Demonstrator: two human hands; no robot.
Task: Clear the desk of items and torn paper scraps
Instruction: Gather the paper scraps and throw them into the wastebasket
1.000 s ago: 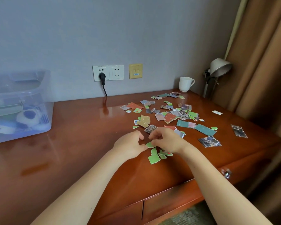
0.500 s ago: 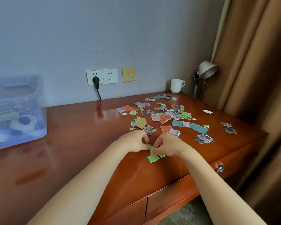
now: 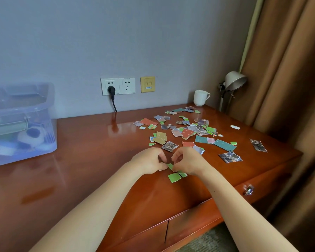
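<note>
**Two hands, one green scrap**

We saw the left hand and the right hand meet just below the centre of the frame. Their fingers were curled, and the fingertips of both pinched a small green scrap between them, low over the desk. Directly beneath lay two loose green pieces, touching each other. The main scatter of torn scraps spread across the centre right, beyond the hands, with a few strays towards the right edge. A white mug stood behind it, near a lamp. A clear plastic bin sat at the left edge.
</note>
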